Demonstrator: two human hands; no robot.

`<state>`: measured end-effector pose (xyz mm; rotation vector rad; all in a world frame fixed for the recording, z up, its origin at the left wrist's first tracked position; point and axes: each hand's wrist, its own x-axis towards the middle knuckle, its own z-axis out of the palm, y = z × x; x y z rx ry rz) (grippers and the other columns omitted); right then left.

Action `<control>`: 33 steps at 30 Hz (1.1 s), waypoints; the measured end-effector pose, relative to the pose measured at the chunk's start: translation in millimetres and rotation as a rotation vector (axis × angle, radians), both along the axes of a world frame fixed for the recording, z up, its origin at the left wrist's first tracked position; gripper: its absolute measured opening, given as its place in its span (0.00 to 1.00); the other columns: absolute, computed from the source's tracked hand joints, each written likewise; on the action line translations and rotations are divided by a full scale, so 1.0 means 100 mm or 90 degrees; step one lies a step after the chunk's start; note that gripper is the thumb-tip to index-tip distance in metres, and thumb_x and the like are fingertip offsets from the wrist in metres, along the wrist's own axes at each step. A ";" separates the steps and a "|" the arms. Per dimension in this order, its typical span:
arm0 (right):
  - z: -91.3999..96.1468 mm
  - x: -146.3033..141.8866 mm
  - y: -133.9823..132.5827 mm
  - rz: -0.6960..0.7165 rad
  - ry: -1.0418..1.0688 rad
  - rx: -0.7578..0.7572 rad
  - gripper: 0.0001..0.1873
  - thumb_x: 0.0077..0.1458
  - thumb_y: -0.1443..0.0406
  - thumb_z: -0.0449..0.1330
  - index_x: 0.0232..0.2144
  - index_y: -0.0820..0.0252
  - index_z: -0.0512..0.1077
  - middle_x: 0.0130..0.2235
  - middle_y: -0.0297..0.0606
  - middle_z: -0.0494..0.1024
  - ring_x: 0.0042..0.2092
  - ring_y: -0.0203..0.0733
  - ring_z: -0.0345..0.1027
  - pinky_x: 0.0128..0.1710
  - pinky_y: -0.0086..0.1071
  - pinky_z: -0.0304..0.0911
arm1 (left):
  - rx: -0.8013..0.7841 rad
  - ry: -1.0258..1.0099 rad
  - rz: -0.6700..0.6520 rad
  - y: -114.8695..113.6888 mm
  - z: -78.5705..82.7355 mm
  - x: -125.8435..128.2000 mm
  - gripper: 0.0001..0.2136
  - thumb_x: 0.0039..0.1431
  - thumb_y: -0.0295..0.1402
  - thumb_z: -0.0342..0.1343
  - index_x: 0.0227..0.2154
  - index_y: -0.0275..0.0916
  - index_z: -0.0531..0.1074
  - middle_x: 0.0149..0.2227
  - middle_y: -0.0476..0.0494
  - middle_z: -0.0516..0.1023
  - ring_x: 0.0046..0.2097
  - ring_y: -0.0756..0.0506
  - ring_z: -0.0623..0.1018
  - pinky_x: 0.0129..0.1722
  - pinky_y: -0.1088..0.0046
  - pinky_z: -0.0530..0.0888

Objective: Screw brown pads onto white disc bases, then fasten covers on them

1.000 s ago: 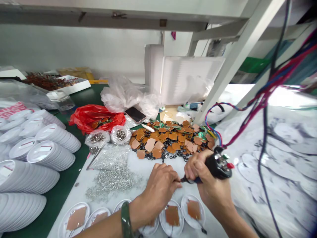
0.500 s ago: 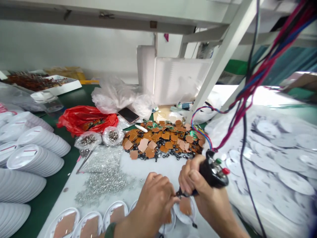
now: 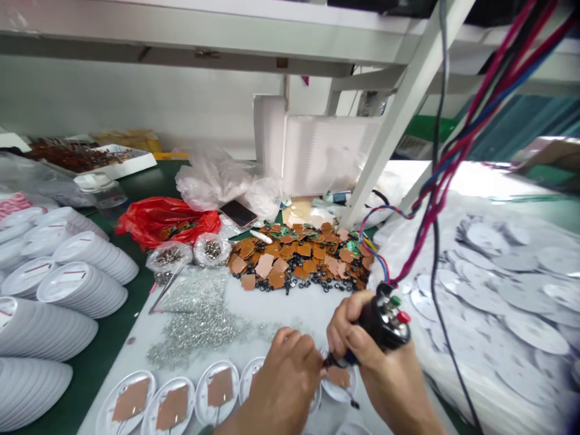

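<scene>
Green workbench (image 3: 118, 320) fills my feed, with a white sheet (image 3: 290, 317) laid over its near part. From here I see the operator's right hand (image 3: 385, 368) closed firmly around a black corded handheld tool (image 3: 385, 320), its red and green buttons facing up and its dark tip pointing left and down. That tip sits right at a round white dish (image 3: 339, 386) carrying a copper-coloured square pad, close to the bench's near edge. The left hand (image 3: 281, 386) is curled narrow, fingertips brought in just beside the tip; I can't tell from this angle whether they pinch anything. More pad-loaded dishes (image 3: 174, 405) line up to the left along the near edge. Farther on lies a heap of orange-brown squares and black rings (image 3: 294, 260), with loose silver metal bits (image 3: 194, 326) spilled to its left. Stacks of white dishes (image 3: 77, 290) lie far left, printed white discs (image 3: 512, 302) cover the right, and coloured cables (image 3: 437, 175) hang down to the tool.
</scene>
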<state>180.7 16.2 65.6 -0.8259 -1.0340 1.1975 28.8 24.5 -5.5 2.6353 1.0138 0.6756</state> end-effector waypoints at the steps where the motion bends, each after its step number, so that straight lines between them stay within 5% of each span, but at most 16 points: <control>1: 0.00 0.02 -0.01 0.011 -0.005 -0.007 0.13 0.58 0.53 0.68 0.39 0.49 0.70 0.28 0.29 0.69 0.27 0.38 0.61 0.28 0.32 0.60 | 0.001 0.000 -0.001 -0.01 0.02 -0.01 0.05 0.64 0.23 0.59 0.33 0.39 0.72 0.33 0.47 0.77 0.36 0.43 0.75 0.41 0.63 0.68; 5: 0.04 0.12 -0.04 0.060 0.034 -0.031 0.27 0.56 0.38 0.60 0.41 0.53 0.73 0.32 0.36 0.71 0.33 0.45 0.68 0.31 0.38 0.68 | -0.046 -0.033 0.007 -0.02 0.06 -0.04 0.07 0.64 0.26 0.63 0.31 0.39 0.71 0.33 0.49 0.77 0.35 0.45 0.75 0.43 0.63 0.68; 9: 0.18 0.16 -0.06 0.116 0.071 -0.060 0.24 0.61 0.40 0.54 0.37 0.53 0.72 0.32 0.40 0.75 0.32 0.48 0.70 0.30 0.40 0.68 | -0.039 -0.046 -0.008 0.00 0.04 -0.04 0.08 0.63 0.28 0.64 0.31 0.40 0.71 0.33 0.50 0.77 0.36 0.44 0.74 0.44 0.63 0.66; 14: 0.29 0.09 -0.05 0.076 0.096 -0.021 0.20 0.60 0.44 0.59 0.35 0.52 0.72 0.24 0.32 0.68 0.24 0.39 0.60 0.27 0.34 0.63 | -0.080 -0.039 -0.038 -0.03 0.06 -0.02 0.05 0.66 0.27 0.59 0.33 0.41 0.72 0.33 0.49 0.76 0.36 0.45 0.74 0.43 0.63 0.66; 19: 0.26 0.04 -0.10 0.019 0.127 -0.049 0.35 0.64 0.37 0.42 0.26 0.53 0.73 0.18 0.31 0.61 0.21 0.39 0.54 0.23 0.34 0.60 | -0.113 -0.074 -0.002 -0.04 0.09 -0.01 0.12 0.67 0.33 0.63 0.28 0.40 0.70 0.31 0.52 0.77 0.34 0.47 0.74 0.44 0.64 0.66; 33: 0.49 0.07 -0.08 -0.037 0.199 -0.051 0.28 0.60 0.43 0.53 0.22 0.55 0.75 0.14 0.31 0.63 0.16 0.36 0.56 0.19 0.33 0.61 | -0.259 -0.128 -0.023 -0.01 0.06 0.03 0.06 0.64 0.30 0.67 0.31 0.42 0.77 0.32 0.54 0.83 0.37 0.48 0.80 0.43 0.69 0.69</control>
